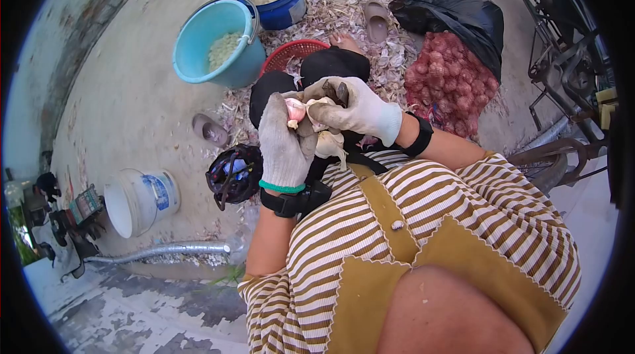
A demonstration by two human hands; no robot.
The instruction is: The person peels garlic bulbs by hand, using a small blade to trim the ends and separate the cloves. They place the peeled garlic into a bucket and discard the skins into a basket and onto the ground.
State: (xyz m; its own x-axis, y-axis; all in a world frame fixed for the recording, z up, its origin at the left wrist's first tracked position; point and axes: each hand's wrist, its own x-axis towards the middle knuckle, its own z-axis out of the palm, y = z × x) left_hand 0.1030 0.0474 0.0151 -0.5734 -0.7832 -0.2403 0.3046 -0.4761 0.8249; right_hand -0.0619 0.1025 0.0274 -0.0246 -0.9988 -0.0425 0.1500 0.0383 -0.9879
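Both hands wear dirty whitish work gloves and meet above my lap. My left hand (pixel 284 146), its glove edged in green, is closed around garlic, with a pink-skinned garlic clove (pixel 295 110) showing at the thumb. From the right, my right hand (pixel 360 109) grips paler pieces of garlic (pixel 317 105) between its fingers and thumb, right against the left fingers. Dark patches mark its fingertips. Just below the fingers a whitish garlic bulb (pixel 329 145) shows, its dry stalk hanging down. Beyond my knees is a red plastic basket (pixel 291 51), partly hidden.
A turquoise bucket (pixel 182 46) and a blue bucket (pixel 288 18) contain peeled cloves. Garlic skins (pixel 390 76) litter the floor around a slipper (pixel 376 22). At right lie a red mesh sack of garlic (pixel 450 79), a black bag (pixel 456 7) and a bicycle (pixel 569 56). A white bucket (pixel 142 202) lies tipped at left.
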